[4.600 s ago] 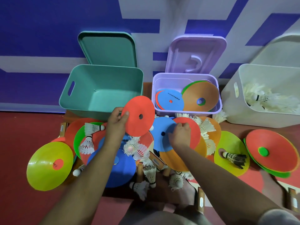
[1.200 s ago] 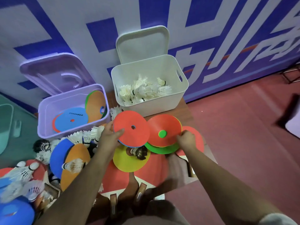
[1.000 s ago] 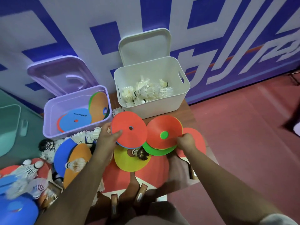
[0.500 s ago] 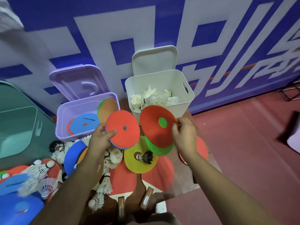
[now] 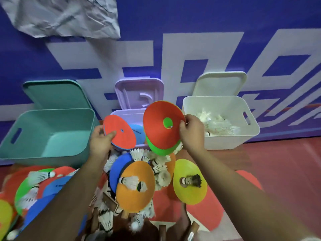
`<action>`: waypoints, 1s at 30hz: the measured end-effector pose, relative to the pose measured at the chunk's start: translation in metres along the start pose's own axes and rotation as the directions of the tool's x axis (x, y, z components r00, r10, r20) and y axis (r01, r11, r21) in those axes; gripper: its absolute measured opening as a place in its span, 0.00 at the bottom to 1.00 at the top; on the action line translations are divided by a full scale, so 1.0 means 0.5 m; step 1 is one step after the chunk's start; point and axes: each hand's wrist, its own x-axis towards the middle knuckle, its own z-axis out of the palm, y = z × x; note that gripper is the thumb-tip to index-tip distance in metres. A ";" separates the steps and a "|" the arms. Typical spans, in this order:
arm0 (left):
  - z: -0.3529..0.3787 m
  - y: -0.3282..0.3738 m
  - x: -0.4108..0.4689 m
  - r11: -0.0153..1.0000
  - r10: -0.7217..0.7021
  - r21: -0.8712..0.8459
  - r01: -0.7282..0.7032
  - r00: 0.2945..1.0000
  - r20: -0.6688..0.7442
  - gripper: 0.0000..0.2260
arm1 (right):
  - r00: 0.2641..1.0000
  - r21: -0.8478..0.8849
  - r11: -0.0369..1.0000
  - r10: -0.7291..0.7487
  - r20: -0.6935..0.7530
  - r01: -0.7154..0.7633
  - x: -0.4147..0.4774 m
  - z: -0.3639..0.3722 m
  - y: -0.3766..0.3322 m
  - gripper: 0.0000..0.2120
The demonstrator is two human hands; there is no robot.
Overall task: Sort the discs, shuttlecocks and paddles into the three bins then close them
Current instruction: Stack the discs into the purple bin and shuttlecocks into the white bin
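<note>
My left hand [image 5: 100, 145] grips a red disc [image 5: 121, 134] with a blue one under it, in front of the purple bin [image 5: 121, 114]. My right hand [image 5: 192, 131] holds a red disc stacked on a green disc [image 5: 161, 126], tilted over that bin's right side. A blue disc [image 5: 139, 134] lies inside the purple bin. The white bin [image 5: 224, 141] on the right holds several shuttlecocks [image 5: 215, 126]. The teal bin [image 5: 52, 136] on the left looks empty. All three lids stand open against the wall.
On the low table lie an orange disc [image 5: 137, 190] and a yellow disc [image 5: 191, 186], each with a shuttlecock on it, more discs at left [image 5: 34, 186], loose shuttlecocks, and wooden paddle handles [image 5: 111, 204] near the front edge. Red floor spreads to the right.
Both hands have lifted their discs up and left, from the table's right side to the purple bin. The view has swung left, so all three bins show.
</note>
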 end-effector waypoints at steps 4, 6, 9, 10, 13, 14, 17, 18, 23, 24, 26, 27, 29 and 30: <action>0.014 -0.029 0.090 0.991 0.026 0.130 -0.024 1.000 -0.015 0.10 | 0.995 -0.026 0.994 0.102 -0.006 -0.103 0.052 0.083 -0.010 0.08; 0.031 -0.055 0.137 0.977 0.034 0.211 -0.038 0.999 0.022 0.11 | 0.993 -0.056 0.991 0.120 -0.013 -0.121 0.073 0.119 0.001 0.07; 0.059 -0.102 0.193 0.942 0.017 0.333 -0.037 0.998 0.063 0.08 | 0.993 -0.107 0.987 0.117 0.001 -0.116 0.093 0.169 0.031 0.07; 0.068 -0.119 0.209 0.908 0.015 0.417 -0.040 0.998 0.062 0.07 | 0.993 -0.133 0.985 0.114 0.011 -0.112 0.096 0.182 0.040 0.08; 0.086 -0.168 0.254 0.801 -0.024 0.598 -0.025 0.997 0.075 0.13 | 0.991 -0.184 0.980 0.097 0.088 -0.079 0.097 0.219 0.071 0.08; 0.089 -0.178 0.265 0.766 -0.050 0.643 -0.014 0.995 0.082 0.14 | 0.989 -0.205 0.976 0.099 0.112 -0.075 0.096 0.229 0.082 0.08; 0.094 -0.198 0.297 0.640 -0.066 0.765 -0.071 0.987 0.146 0.16 | 0.980 -0.224 0.969 0.134 0.147 -0.099 0.095 0.254 0.103 0.07; 0.095 -0.200 0.301 0.573 -0.088 0.812 -0.110 0.977 0.195 0.19 | 0.976 -0.195 0.973 0.152 0.158 -0.120 0.095 0.258 0.102 0.07; 0.096 -0.216 0.269 0.133 0.155 0.908 -0.397 0.913 0.377 0.31 | 0.965 -0.160 0.974 0.190 0.182 -0.162 0.100 0.264 0.100 0.10; 0.095 -0.213 0.258 0.078 0.120 0.904 -0.420 0.904 0.410 0.29 | 0.962 -0.195 0.971 0.179 0.207 -0.139 0.101 0.264 0.103 0.09; 0.089 -0.232 0.248 -0.030 0.024 0.876 -0.481 0.876 0.481 0.23 | 0.954 -0.290 0.956 0.132 0.270 -0.050 0.101 0.262 0.110 0.10; 0.088 -0.232 0.251 -0.051 -0.001 0.873 -0.484 0.875 0.485 0.21 | 0.950 -0.324 0.946 0.123 0.288 -0.024 0.100 0.260 0.114 0.12; 0.090 -0.211 0.253 0.003 -0.001 0.875 -0.483 0.875 0.483 0.17 | 0.957 -0.330 0.944 0.110 0.268 -0.016 0.095 0.248 0.114 0.15; 0.092 -0.193 0.246 0.099 0.033 0.869 -0.485 0.874 0.484 0.16 | 0.967 -0.303 0.953 0.090 0.237 -0.015 0.090 0.237 0.111 0.15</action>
